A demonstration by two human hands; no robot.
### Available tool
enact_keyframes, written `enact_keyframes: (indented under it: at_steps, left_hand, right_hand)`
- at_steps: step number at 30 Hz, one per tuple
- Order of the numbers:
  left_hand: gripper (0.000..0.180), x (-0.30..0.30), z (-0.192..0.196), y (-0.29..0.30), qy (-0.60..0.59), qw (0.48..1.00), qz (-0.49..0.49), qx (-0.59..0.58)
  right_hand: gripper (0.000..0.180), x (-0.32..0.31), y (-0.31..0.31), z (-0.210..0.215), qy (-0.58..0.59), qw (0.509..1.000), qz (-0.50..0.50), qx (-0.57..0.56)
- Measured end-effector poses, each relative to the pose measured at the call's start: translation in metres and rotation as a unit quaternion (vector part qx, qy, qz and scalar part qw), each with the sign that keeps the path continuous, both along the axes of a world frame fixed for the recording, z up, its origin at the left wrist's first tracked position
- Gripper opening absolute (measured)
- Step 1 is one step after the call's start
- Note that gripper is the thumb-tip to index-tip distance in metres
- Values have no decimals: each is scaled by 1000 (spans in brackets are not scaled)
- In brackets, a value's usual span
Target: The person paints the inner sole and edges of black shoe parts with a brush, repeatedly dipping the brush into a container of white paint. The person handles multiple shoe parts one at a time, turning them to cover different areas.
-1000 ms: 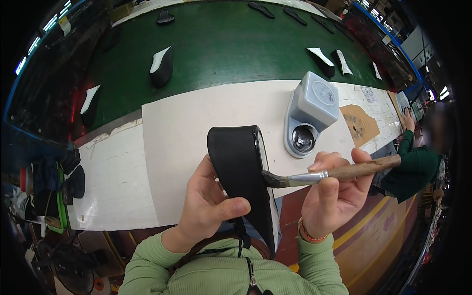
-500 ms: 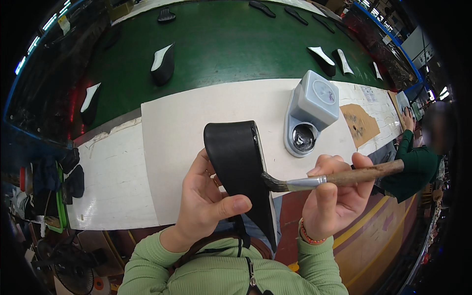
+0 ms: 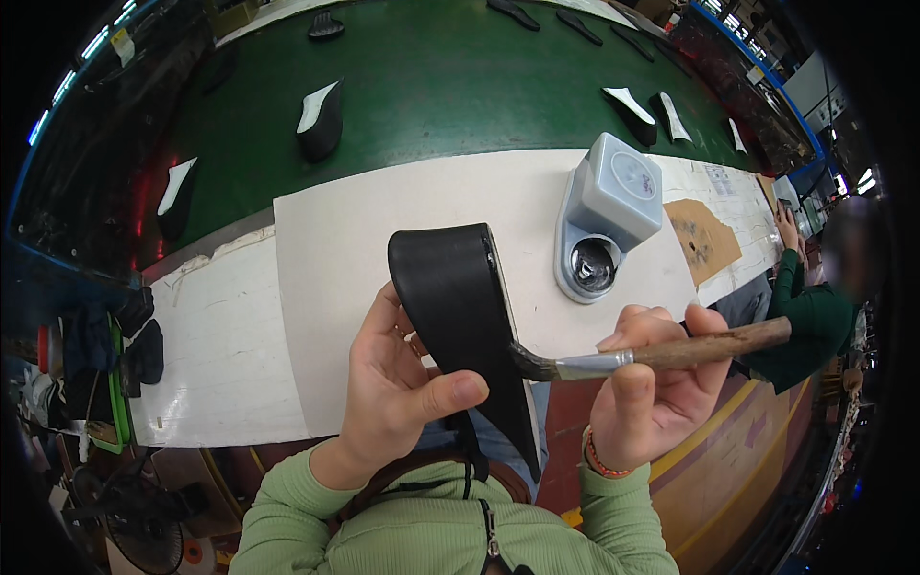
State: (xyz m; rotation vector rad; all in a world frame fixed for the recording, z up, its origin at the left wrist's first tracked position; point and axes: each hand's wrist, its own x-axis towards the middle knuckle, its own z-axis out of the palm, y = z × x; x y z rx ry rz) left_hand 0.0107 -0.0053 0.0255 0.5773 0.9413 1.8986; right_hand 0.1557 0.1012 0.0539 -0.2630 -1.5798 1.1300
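A black wedge shoe sole [image 3: 448,297] is gripped in my left hand [image 3: 388,388], thick heel end up and away from me, thin tip down toward my lap. My thumb presses on its near side face and the other fingers wrap behind it. My right hand [image 3: 652,402] pinches a wooden-handled brush [image 3: 623,359] with a metal ferrule. Its dark, wet-looking bristles touch the sole's right edge about midway along. To the right of the sole stands a pale blue-grey plastic dispenser [image 3: 613,187] with a round cup [image 3: 592,266] of dark, glossy liquid.
Beyond the white board [image 3: 335,249] runs a green belt [image 3: 431,105] carrying several wedge soles, such as one with a white top [image 3: 319,120]. A brown paper piece [image 3: 702,238] lies right of the dispenser. A co-worker in a green sleeve [image 3: 815,321] works at the far right.
The sole has shifted slightly up and left in my left hand. The brush tip has moved a little down along its edge. The co-worker's hand has moved slightly.
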Motion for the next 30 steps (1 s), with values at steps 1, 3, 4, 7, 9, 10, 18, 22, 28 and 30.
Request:
enact_keyframes:
  at_steps: [1, 3, 4, 7, 9, 10, 18, 22, 28, 30]
  left_hand:
    - [79, 0, 0, 0, 2, 1000, 0, 1]
    - [79, 1, 1, 0, -3, 1000, 2, 3]
    - [79, 1, 1, 0, -2, 1000, 2, 1]
    - [79, 1, 0, 0, -5, 1000, 4, -1]
    - [79, 0, 0, 1, -2, 1000, 4, 1]
    - [79, 0, -1, 1, -4, 1000, 7, 3]
    - [75, -1, -1, 1, -6, 1000, 16, 6]
    - [74, -1, 0, 2, -6, 1000, 17, 9]
    - [71, -1, 1, 0, -8, 1000, 21, -6]
    - [70, -2, 1, 0, -9, 1000, 24, -6]
  right_hand:
    - [59, 0, -1, 0, 0, 1000, 2, -7]
    - [59, 1, -1, 0, 5, 1000, 3, -18]
    - [59, 1, -2, 0, 7, 1000, 8, -21]
    - [60, 1, -2, -1, 9, 1000, 11, -25]
    - [60, 2, -2, -2, 3, 1000, 3, -23]
    - [60, 2, -1, -2, 2, 1000, 1, -21]
    - [61, 4, -2, -4, 10, 1000, 12, -26]
    - [60, 4, -3, -4, 21, 999, 17, -31]
    - [59, 5, -4, -5, 24, 999, 20, -27]
    - [59, 6, -3, -5, 26, 999, 27, -29]
